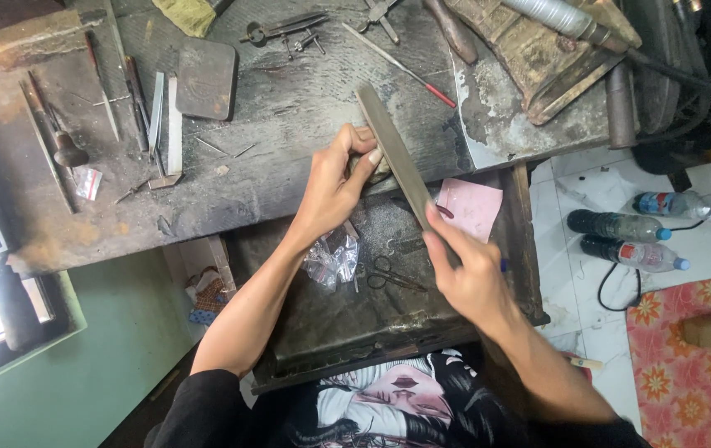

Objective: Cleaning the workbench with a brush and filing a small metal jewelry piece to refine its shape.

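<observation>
My right hand grips the near end of a long flat metal file, which slants up and left across the bench edge. My left hand pinches a small metal piece against the bench edge, right under the file's middle. The piece is mostly hidden by my fingers. Both hands hover over an open wooden drawer below the bench.
Inside the drawer lie small scissors, a crumpled plastic bag and a pink paper. Hand tools, a flat metal plate and a torch cover the worn workbench. Plastic bottles lie on the floor at right.
</observation>
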